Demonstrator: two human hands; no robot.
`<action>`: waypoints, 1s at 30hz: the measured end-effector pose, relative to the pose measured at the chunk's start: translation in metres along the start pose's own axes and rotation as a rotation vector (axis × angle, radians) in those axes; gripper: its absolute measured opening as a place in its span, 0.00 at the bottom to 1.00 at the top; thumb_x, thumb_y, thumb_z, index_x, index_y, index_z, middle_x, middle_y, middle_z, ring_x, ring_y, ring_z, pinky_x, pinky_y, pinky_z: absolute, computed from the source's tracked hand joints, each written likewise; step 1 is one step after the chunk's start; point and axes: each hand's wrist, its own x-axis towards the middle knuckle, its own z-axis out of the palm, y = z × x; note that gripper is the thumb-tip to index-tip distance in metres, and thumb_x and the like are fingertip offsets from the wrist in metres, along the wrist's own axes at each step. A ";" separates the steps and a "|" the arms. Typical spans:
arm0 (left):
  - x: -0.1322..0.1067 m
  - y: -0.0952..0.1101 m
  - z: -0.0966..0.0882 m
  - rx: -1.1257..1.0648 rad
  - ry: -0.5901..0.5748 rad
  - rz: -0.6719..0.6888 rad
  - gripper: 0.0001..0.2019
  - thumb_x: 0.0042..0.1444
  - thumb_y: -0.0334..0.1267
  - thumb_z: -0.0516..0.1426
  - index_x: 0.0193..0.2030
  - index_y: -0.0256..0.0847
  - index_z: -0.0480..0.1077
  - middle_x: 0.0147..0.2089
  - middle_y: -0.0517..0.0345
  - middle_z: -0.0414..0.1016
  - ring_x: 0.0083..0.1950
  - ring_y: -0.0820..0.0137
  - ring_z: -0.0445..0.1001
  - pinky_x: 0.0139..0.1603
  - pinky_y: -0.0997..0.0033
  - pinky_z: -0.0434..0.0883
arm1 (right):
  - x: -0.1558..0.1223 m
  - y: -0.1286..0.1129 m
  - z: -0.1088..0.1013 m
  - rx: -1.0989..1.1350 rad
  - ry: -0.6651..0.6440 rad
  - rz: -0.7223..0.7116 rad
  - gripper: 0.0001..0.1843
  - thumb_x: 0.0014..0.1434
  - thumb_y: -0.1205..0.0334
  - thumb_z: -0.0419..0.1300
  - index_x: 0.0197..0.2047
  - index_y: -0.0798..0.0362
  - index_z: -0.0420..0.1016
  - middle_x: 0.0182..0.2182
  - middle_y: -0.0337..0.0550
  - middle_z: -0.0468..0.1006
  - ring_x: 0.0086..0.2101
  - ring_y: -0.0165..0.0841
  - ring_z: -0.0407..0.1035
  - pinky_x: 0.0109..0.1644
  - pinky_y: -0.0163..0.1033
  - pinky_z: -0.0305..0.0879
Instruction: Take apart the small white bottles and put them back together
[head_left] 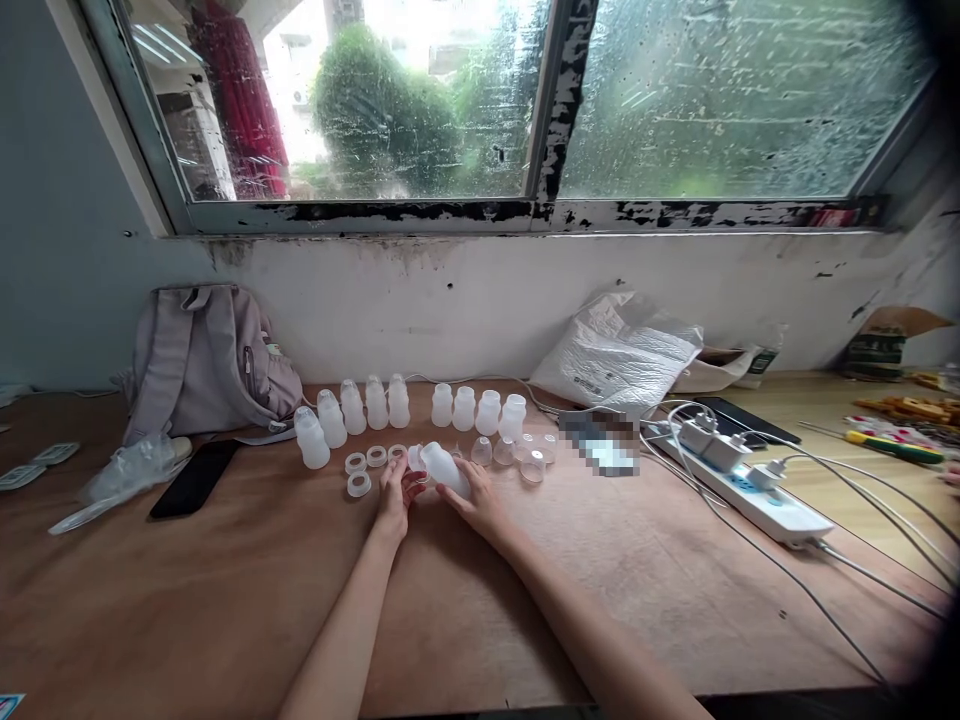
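My right hand (478, 498) is wrapped round a small translucent white plastic bottle (444, 466), held tilted on its side just above the table. My left hand (396, 492) is closed at the bottle's neck end, its fingers pinched on the neck or on a ring there; which one I cannot make out. A curved row of several more upright white bottles (375, 403) stands behind my hands. Loose white rings (358, 484) lie to the left, and clear dome caps (532, 466) lie to the right.
A grey backpack (210, 358) leans on the wall at back left, with a black phone (195, 478) and crumpled plastic wrap (124, 470) near it. At right lie a plastic bag (619, 352), a white power strip (754, 492) with cables, and a screwdriver (892, 446).
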 end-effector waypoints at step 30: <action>-0.005 0.002 0.003 0.045 0.007 0.027 0.15 0.42 0.46 0.60 0.33 0.38 0.66 0.30 0.58 0.70 0.26 0.76 0.70 0.23 0.79 0.67 | 0.005 -0.005 -0.017 0.021 0.080 -0.095 0.26 0.45 0.71 0.54 0.50 0.51 0.57 0.47 0.50 0.60 0.50 0.41 0.56 0.52 0.50 0.56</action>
